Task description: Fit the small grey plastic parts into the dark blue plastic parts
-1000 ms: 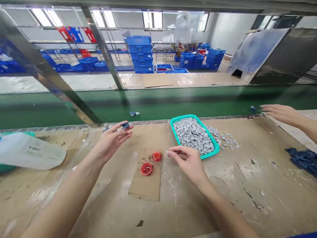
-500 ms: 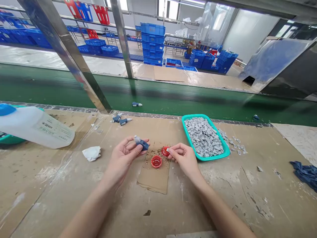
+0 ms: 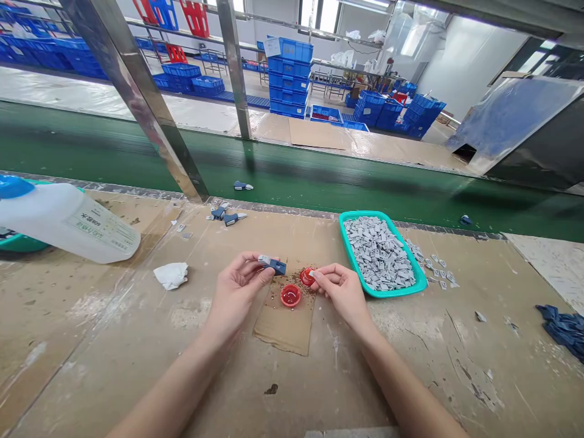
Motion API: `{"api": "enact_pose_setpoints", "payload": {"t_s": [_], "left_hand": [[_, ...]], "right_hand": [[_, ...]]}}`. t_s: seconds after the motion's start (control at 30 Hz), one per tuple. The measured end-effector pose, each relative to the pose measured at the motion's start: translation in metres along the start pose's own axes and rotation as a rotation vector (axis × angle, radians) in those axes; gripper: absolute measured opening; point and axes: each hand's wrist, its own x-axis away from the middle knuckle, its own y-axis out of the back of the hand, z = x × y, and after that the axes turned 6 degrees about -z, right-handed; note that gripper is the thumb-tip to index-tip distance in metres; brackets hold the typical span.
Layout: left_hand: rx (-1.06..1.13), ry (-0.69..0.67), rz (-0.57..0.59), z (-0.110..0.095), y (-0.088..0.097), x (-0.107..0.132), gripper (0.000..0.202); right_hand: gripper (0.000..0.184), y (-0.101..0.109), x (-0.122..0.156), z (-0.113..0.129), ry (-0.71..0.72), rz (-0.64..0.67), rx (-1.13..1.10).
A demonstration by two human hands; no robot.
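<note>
My left hand (image 3: 239, 292) pinches a small dark blue part with a grey end (image 3: 272, 264) just above a scrap of cardboard (image 3: 285, 322). On that cardboard sit two red caps (image 3: 291, 295), one of them (image 3: 306, 277) right beside my right hand (image 3: 342, 292). The right hand's fingers are pinched on a tiny pale piece (image 3: 312, 274) next to that cap. A teal tray (image 3: 353, 258) heaped with small grey pieces (image 3: 378, 252) stands just right of my right hand.
A white jug with a blue cap (image 3: 68, 222) lies on its side at the left. A crumpled tissue (image 3: 171, 275), loose blue parts (image 3: 225, 215), scattered grey pieces (image 3: 433, 271) and a blue cloth (image 3: 563, 325) lie on the bench. A green conveyor belt (image 3: 319, 182) runs behind.
My left hand has come back from the bench's far edge with the blue part and now holds it beside my right hand. Another person's hand at the right is out of view.
</note>
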Motion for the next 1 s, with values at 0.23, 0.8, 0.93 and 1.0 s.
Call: {"api": "enact_pose_setpoints", "payload": {"t_s": [0.23,0.8,0.93,1.0], "left_hand": [[-0.055,0.035,0.058,0.003,-0.009,0.008,0.030],[-0.134,0.044,0.044,0.002,-0.018,0.021,0.011],[-0.129,0.025,0.049,-0.002,-0.023,0.025,0.008],[-0.124,0.001,0.036,-0.004,-0.027,0.027,0.007]], "right_hand": [[0.024,0.001,0.015,0.017,-0.041,0.095,-0.187],[0.039,-0.008,0.021,0.011,-0.122,0.346,-0.110],[0.041,-0.004,0.021,0.011,-0.169,0.483,-0.156],[0.040,-0.002,0.022,0.013,-0.186,0.532,-0.246]]}}
